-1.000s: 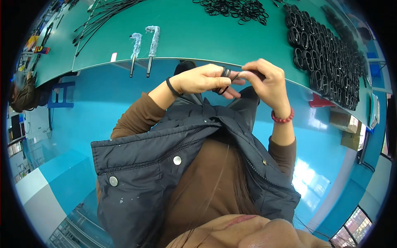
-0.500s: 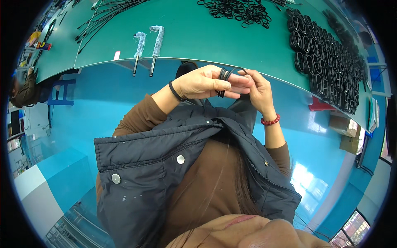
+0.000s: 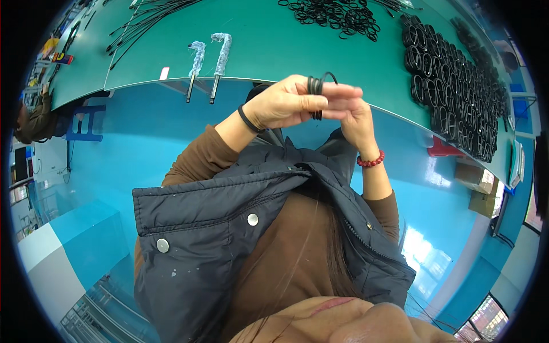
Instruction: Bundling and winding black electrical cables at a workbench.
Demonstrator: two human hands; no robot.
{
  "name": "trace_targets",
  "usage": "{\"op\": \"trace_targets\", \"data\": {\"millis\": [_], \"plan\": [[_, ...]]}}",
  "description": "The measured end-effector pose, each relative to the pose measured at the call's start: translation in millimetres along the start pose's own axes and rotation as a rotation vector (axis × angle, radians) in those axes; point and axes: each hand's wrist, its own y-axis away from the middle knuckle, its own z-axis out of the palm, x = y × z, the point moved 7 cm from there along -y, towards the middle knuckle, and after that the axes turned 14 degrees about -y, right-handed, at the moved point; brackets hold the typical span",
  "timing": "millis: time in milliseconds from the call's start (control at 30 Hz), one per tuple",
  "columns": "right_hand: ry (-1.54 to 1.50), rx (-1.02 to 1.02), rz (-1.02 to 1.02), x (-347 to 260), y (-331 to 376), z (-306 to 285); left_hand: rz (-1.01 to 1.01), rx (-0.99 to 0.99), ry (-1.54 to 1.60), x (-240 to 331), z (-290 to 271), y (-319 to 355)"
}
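Several turns of a thin black cable [image 3: 315, 87] wrap around the fingers of my left hand [image 3: 286, 104], which are stretched to the right with the thumb lying along them. A loose loop of the cable arches above these fingers and passes behind them. My right hand [image 3: 359, 126] is curled at the left fingertips, on the strand; its own fingertips are mostly hidden behind the left hand. Both hands are held at the near edge of a green table [image 3: 274, 54]. Just left of them, two hook-shaped rods, a shorter one [image 3: 196, 60] and a longer one [image 3: 222, 54], wrapped in pale fluffy material, jut over that edge.
Coiled black cables [image 3: 437, 74] stand in rows on the table's right. Small black loops [image 3: 337, 16] lie heaped at the back, and long black cables [image 3: 146, 23] spread at the back left. A red stool [image 3: 445, 147] and cardboard boxes [image 3: 483, 197] are at right. Another person [image 3: 37, 123] sits far left.
Both hands have risen slightly, and the left has shifted right. The cable's free strand, earlier stretched toward the pinching right fingers, now arches in a loop over the left fingers.
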Motion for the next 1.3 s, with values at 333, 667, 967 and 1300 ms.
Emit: {"op": "trace_targets", "data": {"millis": [333,667,967,1300], "plan": [[0.412,-0.323,0.378,-8,50,16,0.124,0.464,-0.029,12,-70,11],[0.326,-0.098,-0.058,-64,-28,-2,-0.296,0.206,-0.337,-26,-25,22],[0.033,-0.049,0.297,20,-10,-3,-0.379,0.034,-0.092,-30,-17,29],[0.51,-0.21,0.4,18,61,18,0.031,0.543,-0.022,-3,-59,10]]}}
